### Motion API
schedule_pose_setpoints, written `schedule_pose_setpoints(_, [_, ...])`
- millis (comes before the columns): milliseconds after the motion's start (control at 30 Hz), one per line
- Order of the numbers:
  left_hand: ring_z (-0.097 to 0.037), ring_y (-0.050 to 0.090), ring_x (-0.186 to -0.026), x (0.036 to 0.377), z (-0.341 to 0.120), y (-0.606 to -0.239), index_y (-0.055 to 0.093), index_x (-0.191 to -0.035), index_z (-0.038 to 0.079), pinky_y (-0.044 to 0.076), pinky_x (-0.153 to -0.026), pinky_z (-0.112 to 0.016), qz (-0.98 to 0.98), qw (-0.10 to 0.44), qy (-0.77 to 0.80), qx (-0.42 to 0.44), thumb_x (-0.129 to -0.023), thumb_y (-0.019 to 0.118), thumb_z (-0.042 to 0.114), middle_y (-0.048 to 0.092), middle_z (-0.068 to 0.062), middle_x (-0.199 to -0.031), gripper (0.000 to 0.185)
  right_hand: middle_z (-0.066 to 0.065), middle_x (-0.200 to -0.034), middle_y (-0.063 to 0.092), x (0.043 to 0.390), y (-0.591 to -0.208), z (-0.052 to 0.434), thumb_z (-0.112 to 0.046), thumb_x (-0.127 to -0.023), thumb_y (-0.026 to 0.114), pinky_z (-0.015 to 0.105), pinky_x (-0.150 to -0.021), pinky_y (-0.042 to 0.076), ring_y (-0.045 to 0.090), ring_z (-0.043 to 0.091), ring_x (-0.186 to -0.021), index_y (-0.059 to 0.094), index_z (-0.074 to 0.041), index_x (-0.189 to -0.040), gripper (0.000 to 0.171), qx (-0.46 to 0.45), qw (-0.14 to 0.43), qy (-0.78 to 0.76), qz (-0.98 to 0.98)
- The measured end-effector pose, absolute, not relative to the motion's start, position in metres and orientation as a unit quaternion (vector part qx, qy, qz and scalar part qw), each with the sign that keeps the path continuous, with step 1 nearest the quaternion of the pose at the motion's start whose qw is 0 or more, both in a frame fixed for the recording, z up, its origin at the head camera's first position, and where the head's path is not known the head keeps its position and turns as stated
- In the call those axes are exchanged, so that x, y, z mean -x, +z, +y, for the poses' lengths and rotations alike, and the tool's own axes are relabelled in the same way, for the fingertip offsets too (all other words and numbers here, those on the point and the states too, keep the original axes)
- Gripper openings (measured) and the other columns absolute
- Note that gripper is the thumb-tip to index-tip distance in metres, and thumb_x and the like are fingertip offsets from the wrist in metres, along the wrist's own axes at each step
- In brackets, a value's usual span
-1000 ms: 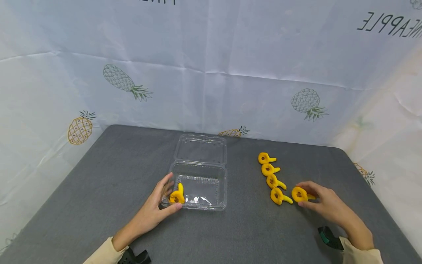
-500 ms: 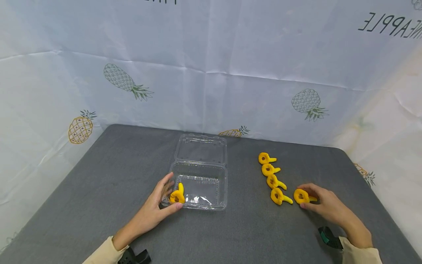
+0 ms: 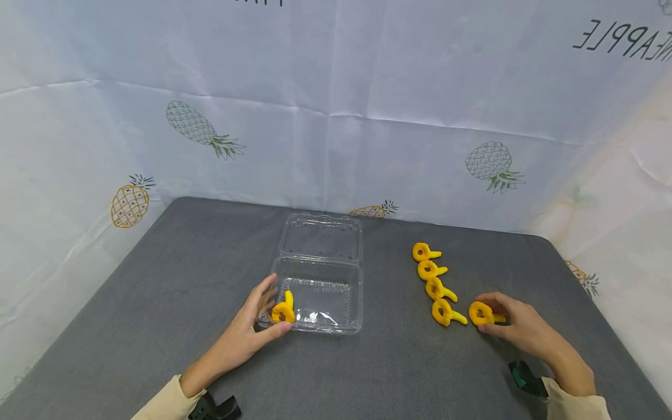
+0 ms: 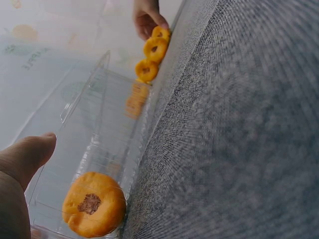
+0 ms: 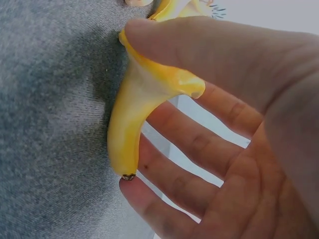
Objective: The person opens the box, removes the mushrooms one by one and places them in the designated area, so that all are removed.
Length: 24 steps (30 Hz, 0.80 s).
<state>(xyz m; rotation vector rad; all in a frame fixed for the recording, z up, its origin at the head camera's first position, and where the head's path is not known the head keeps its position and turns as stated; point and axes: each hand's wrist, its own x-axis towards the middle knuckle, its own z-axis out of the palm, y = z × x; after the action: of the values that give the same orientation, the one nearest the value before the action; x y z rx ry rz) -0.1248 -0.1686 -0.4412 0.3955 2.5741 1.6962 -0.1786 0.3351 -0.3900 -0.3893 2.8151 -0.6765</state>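
Note:
In the head view, my left hand point(image 3: 241, 328) grips the near-left corner of a clear plastic clamshell box point(image 3: 361, 303), thumb at the front rim and fingers along the left side. Its lid point(image 3: 321, 236) lies folded back. One yellow mushroom point(image 3: 283, 312), orange-capped with a brown centre, sits inside the box in that corner. At the right, my right hand point(image 3: 517, 326) holds another yellow mushroom point(image 3: 480, 313) by its cap, thumb against fingers. The right wrist view shows this mushroom's curved stem point(image 5: 124, 134) ending near a fingertip.
A slanting row of several yellow mushrooms point(image 3: 441, 312) lies on the grey table point(image 3: 394, 373), between the box and my right hand. A white pineapple-print cloth point(image 3: 399, 76) hangs behind the table and at its sides.
My right hand has shifted slightly right with its mushroom, a little farther from the row. The left hand and the box keep their places.

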Motion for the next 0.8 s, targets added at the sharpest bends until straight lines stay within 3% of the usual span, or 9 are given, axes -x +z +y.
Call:
schedule_pose_setpoints(300, [-0.045,0.031,-0.146,0.124,-0.169,-0.442,0.010,-0.159,0.013,0.035,-0.112,-0.066,0.830,0.016,0.543,-0.126,-0.094,0.069,0.025,0.019,-0.023,-0.163,0.088,0.020,-0.123,0.066,0.177,-0.389,0.331,-0.026,-0.084,0.080,0.053,-0.083,0.057,0.065,0.035,-0.105,0.057,-0.001,-0.129,0.057,0.128,0.096,-0.231,0.960])
schedule_pose_setpoints(800, [-0.044,0.032,-0.145,0.124,-0.169,-0.443,0.011,-0.159,0.011,0.036,-0.111,-0.063,0.832,0.008,0.539,-0.130,-0.094,0.069,0.024,0.021,-0.023,-0.162,0.088,0.023,-0.128,0.063,0.173,-0.379,0.323,-0.029,-0.089,0.074,0.062,-0.089,0.052,0.061,0.045,-0.113,0.055,-0.001,-0.133,0.055,0.135,0.060,-0.225,0.963])
